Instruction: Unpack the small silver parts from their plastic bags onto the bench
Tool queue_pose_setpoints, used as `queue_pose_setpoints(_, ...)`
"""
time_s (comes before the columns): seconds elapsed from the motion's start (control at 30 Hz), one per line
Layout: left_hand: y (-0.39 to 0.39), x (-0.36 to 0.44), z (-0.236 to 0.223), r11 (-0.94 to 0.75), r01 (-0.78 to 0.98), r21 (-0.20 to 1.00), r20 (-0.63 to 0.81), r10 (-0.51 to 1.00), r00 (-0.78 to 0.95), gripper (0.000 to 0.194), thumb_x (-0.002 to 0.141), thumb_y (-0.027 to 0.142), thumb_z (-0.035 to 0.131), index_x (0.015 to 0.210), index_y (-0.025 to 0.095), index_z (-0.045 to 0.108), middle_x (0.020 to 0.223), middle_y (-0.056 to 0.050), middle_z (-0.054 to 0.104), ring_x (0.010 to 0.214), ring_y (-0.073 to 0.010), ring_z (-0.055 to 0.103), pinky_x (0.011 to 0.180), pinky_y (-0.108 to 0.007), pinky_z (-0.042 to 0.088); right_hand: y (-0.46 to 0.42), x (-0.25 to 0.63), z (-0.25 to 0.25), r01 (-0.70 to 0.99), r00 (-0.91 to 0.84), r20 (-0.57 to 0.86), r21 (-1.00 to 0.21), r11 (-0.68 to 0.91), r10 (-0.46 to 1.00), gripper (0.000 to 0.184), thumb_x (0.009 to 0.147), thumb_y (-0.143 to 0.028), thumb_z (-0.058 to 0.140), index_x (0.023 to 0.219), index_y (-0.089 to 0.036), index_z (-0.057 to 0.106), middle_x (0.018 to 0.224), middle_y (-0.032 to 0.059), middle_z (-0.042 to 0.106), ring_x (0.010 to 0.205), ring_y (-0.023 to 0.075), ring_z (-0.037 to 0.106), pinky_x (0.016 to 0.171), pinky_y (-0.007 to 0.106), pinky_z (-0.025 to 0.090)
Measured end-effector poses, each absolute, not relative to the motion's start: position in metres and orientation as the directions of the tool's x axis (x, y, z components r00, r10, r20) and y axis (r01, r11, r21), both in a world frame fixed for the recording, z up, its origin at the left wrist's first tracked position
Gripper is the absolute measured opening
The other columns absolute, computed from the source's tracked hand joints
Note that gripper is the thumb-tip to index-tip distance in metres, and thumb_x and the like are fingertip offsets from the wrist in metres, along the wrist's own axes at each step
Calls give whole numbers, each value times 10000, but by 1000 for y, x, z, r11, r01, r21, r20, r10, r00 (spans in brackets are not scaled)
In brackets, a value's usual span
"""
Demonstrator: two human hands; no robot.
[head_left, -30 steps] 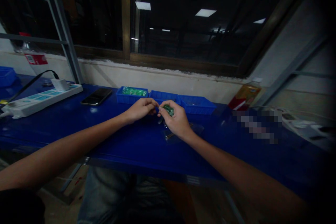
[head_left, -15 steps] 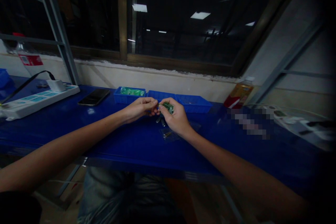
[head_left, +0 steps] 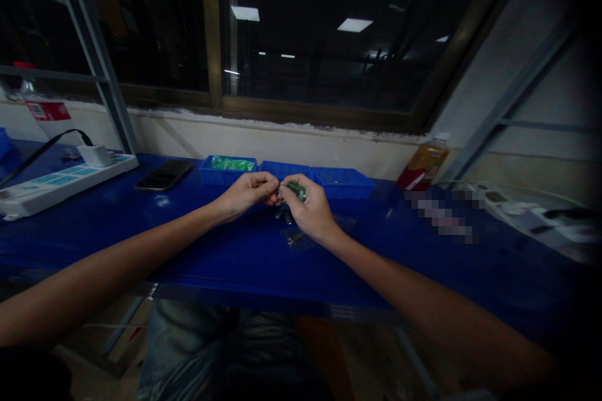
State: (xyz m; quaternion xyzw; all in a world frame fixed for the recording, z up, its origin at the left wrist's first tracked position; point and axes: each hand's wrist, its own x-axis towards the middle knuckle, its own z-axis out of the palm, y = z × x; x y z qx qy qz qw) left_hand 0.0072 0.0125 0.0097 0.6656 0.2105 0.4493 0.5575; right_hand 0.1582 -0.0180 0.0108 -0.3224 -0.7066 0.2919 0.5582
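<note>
In my right hand [head_left: 312, 205] is a small green item [head_left: 297, 188], its kind too small and partly covered by the fingers to tell. My left hand [head_left: 249, 195] meets it from the left, thumb and fingertips pinched together at the item's edge; whatever lies between them is hidden. Just below the hands, small dark metallic pieces [head_left: 284, 215] show on the blue table. A clear plastic bag [head_left: 301, 242] with brass-coloured slim parts lies under my right wrist.
Behind the hands stand blue bins: the left bin [head_left: 205, 174] holds green wrapped items, beside a middle bin [head_left: 286, 169] and a right bin [head_left: 343, 188]. A phone [head_left: 163, 175], power strip [head_left: 70, 183] and red-capped bottle [head_left: 47, 111] are left; a drink bottle [head_left: 424, 163] stands right.
The view has shifted slightly, so everything sits a little further left. My left fingertips have closed in against the green item; my right hand keeps its hold.
</note>
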Motion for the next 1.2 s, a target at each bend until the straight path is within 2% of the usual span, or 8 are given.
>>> queue_pose_setpoints(0.37, 9, 5, 11, -255, -207, 945, 327, 782, 531, 178, 748, 298, 629, 794, 136, 570, 682, -3, 595, 631, -81, 536, 621, -228, 400, -18, 163, 14, 281, -194, 651, -679, 678, 733, 97, 795, -284, 495, 803, -190, 517, 697, 3, 580, 631, 122, 554, 614, 280, 448)
queue_pose_setpoints(0.57, 8, 5, 14, -178, -185, 966, 252, 796, 550, 177, 764, 305, 610, 764, 138, 550, 687, -1, 580, 622, -75, 517, 616, -221, 382, -22, 167, 15, 474, -270, 758, -431, 767, 593, 49, 806, -230, 480, 833, -207, 513, 778, 17, 602, 729, 142, 567, 694, 303, 434)
queue_pose_setpoints(0.73, 13, 4, 9, -97, -56, 994, 112, 834, 540, 162, 769, 282, 605, 777, 128, 556, 680, -4, 574, 590, -72, 502, 613, -228, 377, -21, 169, 15, 529, -261, 806, -341, 777, 531, 71, 804, -205, 470, 868, -212, 499, 802, 29, 574, 754, 153, 551, 710, 317, 444)
queue_pose_setpoints(0.87, 16, 2, 7, -8, -50, 999, 35, 829, 559, 371, 819, 456, 502, 718, 108, 583, 670, -46, 587, 592, -92, 513, 610, -250, 387, -19, 170, 13, 528, -406, 806, -178, 830, 431, 133, 791, -139, 439, 853, -203, 537, 913, 66, 513, 897, 177, 517, 786, 346, 442)
queue_pose_setpoints(0.93, 15, 2, 9, 8, -93, 996, 49, 807, 589, 360, 801, 454, 533, 709, 110, 584, 663, -41, 586, 596, -92, 516, 610, -248, 393, -17, 171, 10, 530, -500, 775, -81, 844, 388, 165, 773, -111, 438, 837, -197, 564, 991, 85, 472, 958, 190, 490, 807, 361, 435)
queue_pose_setpoints(1.07, 12, 3, 13, -20, -214, 977, 134, 836, 532, 202, 685, 187, 682, 845, 139, 569, 679, 16, 576, 605, -68, 521, 612, -219, 391, -14, 173, 5, 558, -615, 724, 119, 822, 312, 236, 711, -86, 494, 866, -216, 617, 1080, 88, 430, 1046, 233, 429, 846, 417, 390)
queue_pose_setpoints(1.13, 12, 5, 15, -77, -265, 961, 196, 866, 460, 249, 669, 133, 669, 885, 147, 546, 679, 25, 577, 602, -67, 525, 604, -215, 391, -15, 172, 4, 605, -583, 739, 119, 787, 337, 264, 696, -107, 530, 902, -239, 629, 1112, 83, 411, 1086, 258, 393, 873, 453, 357)
queue_pose_setpoints(1.2, 13, 5, 17, -197, -261, 945, 286, 884, 370, 242, 670, 125, 655, 881, 138, 538, 670, 23, 581, 600, -67, 528, 604, -215, 395, -18, 171, 6, 652, -505, 761, 26, 758, 409, 269, 696, -159, 567, 940, -255, 625, 1140, 80, 388, 1113, 275, 369, 898, 479, 331)
